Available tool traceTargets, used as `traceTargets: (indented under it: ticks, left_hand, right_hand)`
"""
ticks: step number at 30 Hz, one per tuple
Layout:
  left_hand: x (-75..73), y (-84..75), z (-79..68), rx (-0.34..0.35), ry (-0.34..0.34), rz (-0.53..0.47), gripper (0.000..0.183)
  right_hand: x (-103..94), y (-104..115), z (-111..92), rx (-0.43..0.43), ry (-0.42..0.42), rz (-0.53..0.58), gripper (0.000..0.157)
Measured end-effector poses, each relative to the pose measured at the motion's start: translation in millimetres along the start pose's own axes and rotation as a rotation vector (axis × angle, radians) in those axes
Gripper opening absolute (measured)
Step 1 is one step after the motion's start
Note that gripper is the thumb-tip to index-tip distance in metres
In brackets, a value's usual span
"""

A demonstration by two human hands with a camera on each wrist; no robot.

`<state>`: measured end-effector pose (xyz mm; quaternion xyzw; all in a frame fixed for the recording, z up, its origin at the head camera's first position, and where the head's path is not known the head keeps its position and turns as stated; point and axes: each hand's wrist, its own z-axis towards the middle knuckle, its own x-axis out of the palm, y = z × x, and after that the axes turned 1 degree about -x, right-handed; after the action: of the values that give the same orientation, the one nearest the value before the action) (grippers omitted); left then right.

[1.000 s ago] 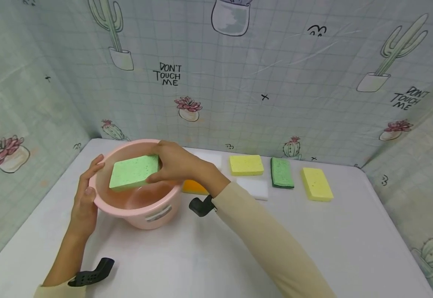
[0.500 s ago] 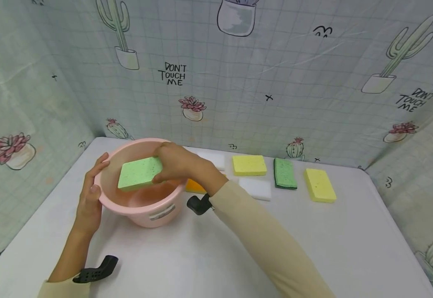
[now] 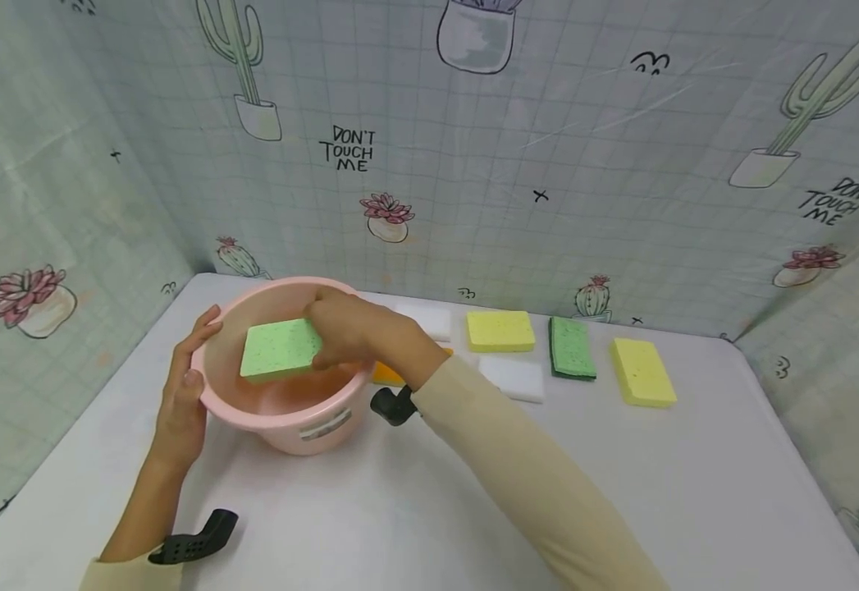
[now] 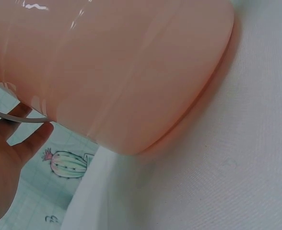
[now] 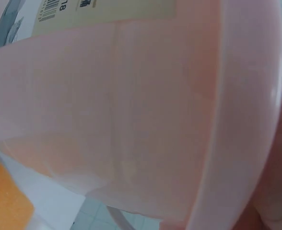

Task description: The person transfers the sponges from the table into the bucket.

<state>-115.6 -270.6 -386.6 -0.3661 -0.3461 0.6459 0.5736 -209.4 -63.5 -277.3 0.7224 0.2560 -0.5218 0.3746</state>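
When seen overhead, right hand [image 3: 344,328]: clasping green sponge [image 3: 277,350] inside pink basin [image 3: 289,437]
Left hand [image 3: 180,419]: gripping basin's nine o'clock side
Barcode [image 5: 50,9]: right wrist view only, eleven o'clock

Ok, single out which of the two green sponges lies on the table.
The dark-edged green sponge between the two yellow sponges on the white table. The other, paler green sponge is gripped by the right hand.

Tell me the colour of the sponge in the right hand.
Light green; the sponge shows best in the head view.
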Motion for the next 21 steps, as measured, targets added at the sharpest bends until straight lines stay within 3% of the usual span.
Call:
traceTargets:
  ticks: [12,21]
  left_hand:
    - [0.3,-1.8,-0.4,-0.004,0.013,0.014,0.051]
    - [-0.3,-0.3,0.1,-0.009,0.009,0.009,0.052]
  right_hand:
    - [-0.8,-4.5,2.2,-0.020,0.041,0.054,0.049]
    - [1.4,-1.6,11.3,-0.050,0.091,0.034,0.036]
